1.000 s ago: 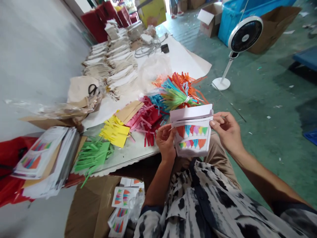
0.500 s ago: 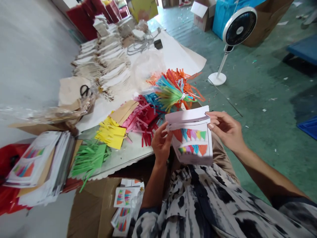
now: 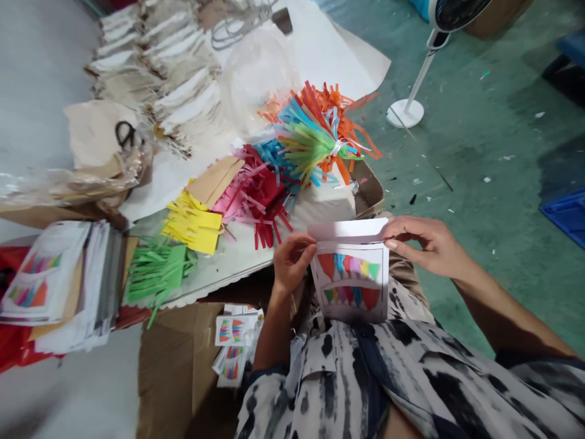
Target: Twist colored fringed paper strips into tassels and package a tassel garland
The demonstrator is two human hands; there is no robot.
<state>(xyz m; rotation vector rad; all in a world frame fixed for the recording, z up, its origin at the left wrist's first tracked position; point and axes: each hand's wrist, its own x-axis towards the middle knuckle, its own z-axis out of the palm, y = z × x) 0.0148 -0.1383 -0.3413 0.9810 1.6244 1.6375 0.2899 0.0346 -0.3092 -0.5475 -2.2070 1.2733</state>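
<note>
Between my hands, just above my lap, is a printed card (image 3: 350, 299) with rows of coloured tassel pennants on it and a white flap folded across its top. My left hand (image 3: 292, 259) pinches the card's upper left corner. At the upper right corner, the thumb and fingers of my right hand (image 3: 420, 241) grip the flap's edge. Beyond the card, a bundle of multicoloured paper tassels (image 3: 315, 137) tied with white string lies on the table. Left of it are fringed paper pieces in red (image 3: 265, 189), pink, yellow (image 3: 196, 225) and green (image 3: 159, 271).
Stacked printed cards (image 3: 50, 268) stand at the table's left end. More packed cards (image 3: 235, 335) lie in a cardboard box (image 3: 173, 360) below. White string bundles (image 3: 173, 67) and black-handled scissors (image 3: 125, 131) are further back. A standing fan (image 3: 406, 113) is on the floor to the right.
The view has tilted downward. The card has come to hang straighter, its top flap now lying more level, with both hands still holding its upper corners.
</note>
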